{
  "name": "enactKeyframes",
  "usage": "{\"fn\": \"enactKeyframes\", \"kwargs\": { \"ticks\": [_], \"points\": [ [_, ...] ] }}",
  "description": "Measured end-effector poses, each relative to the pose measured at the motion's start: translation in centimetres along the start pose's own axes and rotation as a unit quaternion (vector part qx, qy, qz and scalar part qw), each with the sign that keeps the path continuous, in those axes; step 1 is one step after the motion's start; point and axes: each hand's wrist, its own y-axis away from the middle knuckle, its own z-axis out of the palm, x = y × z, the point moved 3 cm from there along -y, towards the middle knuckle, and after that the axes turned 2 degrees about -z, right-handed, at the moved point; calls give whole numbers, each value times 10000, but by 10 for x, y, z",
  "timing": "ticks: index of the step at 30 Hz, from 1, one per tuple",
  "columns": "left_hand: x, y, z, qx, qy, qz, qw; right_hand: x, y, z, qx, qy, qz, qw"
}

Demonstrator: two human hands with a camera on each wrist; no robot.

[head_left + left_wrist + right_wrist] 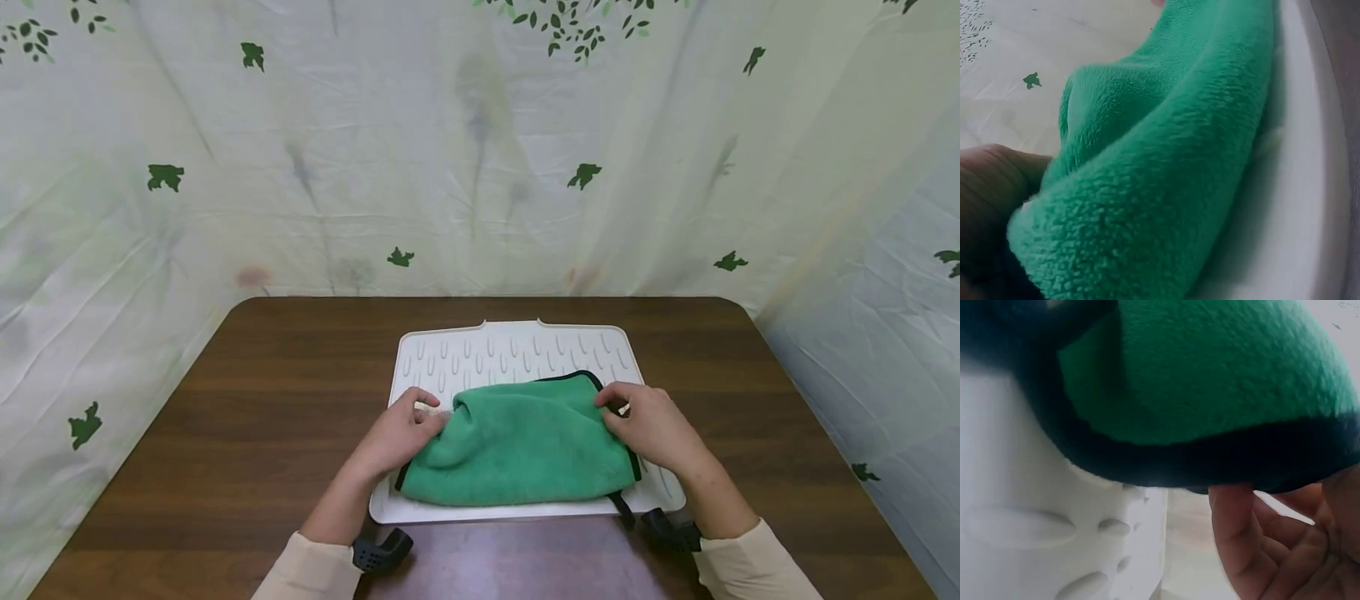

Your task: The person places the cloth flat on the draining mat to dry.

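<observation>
A green fleecy towel (525, 446) with black edging lies folded over a white plastic board (442, 354) with raised oval bumps. At the towel's left side, my left hand (408, 429) pinches the fabric, which bunches into a fold beside the thumb. My right hand (652, 421) pinches the black-edged right side near the upper corner. In the right wrist view, the fingertips (1232, 512) meet the dark trim (1210, 459) from below. Close up in the left wrist view, the plush towel (1147, 169) partly hides the left hand (991, 187).
The board rests on a dark brown wooden table (300, 400), with a greyish mat-like area (517, 558) in front of it. A dark strap (621, 508) hangs over the board's front edge near the right wrist. A leaf-print curtain (450, 150) surrounds the table.
</observation>
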Motion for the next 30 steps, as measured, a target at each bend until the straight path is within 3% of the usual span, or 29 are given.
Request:
{"fn": "enactKeyframes", "kwargs": {
  "ticks": [4, 6, 8, 10, 13, 15, 17, 19, 21, 24, 26, 30],
  "points": [
    [0, 2, 3, -919, 351, 263, 9948, 1, 2, 2, -443, -35, -36, 9990],
    [2, 2, 2, -1050, 516, 459, 9921, 1, 3, 2, -407, -26, -76, 9991],
    [5, 2, -3, -745, 647, 607, 9933, 0, 3, -1, -164, -128, -52, 9998],
    [8, 1, -9, -27, 732, 601, 9955, 0, 2, -4, 202, -275, 10, 9994],
    [10, 1, -16, 963, 760, 343, 9919, 1, 2, -7, 610, -442, 134, 9971],
    [8, -1, -16, 1111, 756, 121, 9909, 3, 2, -5, 548, -410, 181, 9975],
    [4, -1, -12, 788, 685, -14, 9945, 4, 1, -1, 267, -299, 167, 9991],
    [0, -2, -7, 224, 729, -38, 9971, 6, 0, 5, -61, -161, 79, 9998],
    [-3, -2, -2, -302, 853, 23, 9959, 7, -2, 11, -262, -25, -5, 9997],
    [-3, -1, 0, -789, 1081, 142, 9909, 10, -4, 16, -402, -98, 3, 9991],
    [0, -1, -3, -797, 1233, 286, 9887, 11, -5, 15, -381, -247, 107, 9989],
    [4, -2, -8, -356, 1145, 570, 9912, 11, -4, 5, 8, -481, 349, 9982]
  ]
}}
